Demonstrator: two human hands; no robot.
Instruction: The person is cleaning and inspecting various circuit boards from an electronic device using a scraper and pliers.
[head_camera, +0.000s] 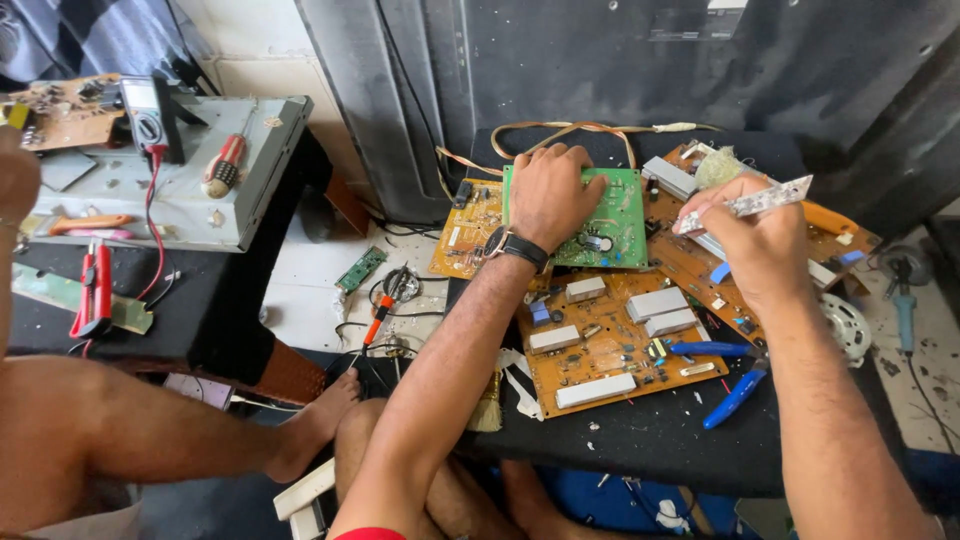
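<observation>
My left hand rests palm-down on a green circuit board lying on a low black table; a dark watch is on that wrist. My right hand is raised over the orange boards and grips a narrow white strip board that points up to the right. A large orange circuit board with white heat sinks lies in front of both hands. Blue-handled pliers lie on its right edge.
Another person's bare leg and foot reach in from the left. A grey metal case at left carries a multimeter, a red screwdriver and a board. Red pliers lie below. A soldering iron rests on the floor.
</observation>
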